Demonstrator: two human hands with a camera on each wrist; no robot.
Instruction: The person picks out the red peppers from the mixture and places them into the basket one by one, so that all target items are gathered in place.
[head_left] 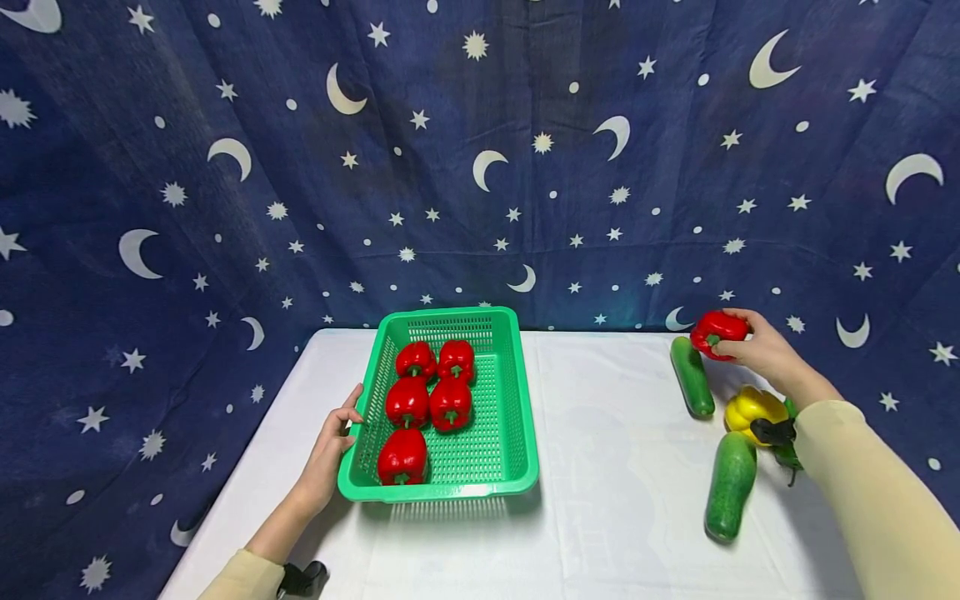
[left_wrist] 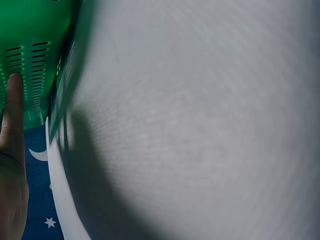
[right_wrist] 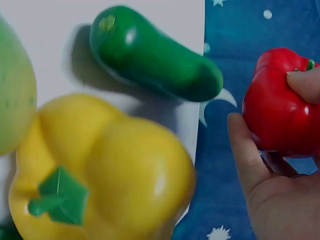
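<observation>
My right hand (head_left: 768, 354) holds a red bell pepper (head_left: 717, 334) near the table's back right edge. Its thumb lies by the stem, with the fingers around the far side, and the right wrist view shows the pepper (right_wrist: 280, 107) between them. At centre left stands a green plastic basket (head_left: 483, 454) holding several red bell peppers (head_left: 451, 403) along its left side. Against the basket's left wall rests my left hand (head_left: 326, 458); one straight finger (left_wrist: 14, 105) touches the slotted side in the left wrist view.
On the right of the white table (head_left: 600, 467) lie a slim cucumber (head_left: 692, 377), a yellow bell pepper (head_left: 752, 410) and a thick pale green cucumber-like vegetable (head_left: 731, 487). A green pepper (head_left: 787, 455) is partly hidden by the right sleeve. A starry blue cloth (head_left: 555, 225) hangs behind.
</observation>
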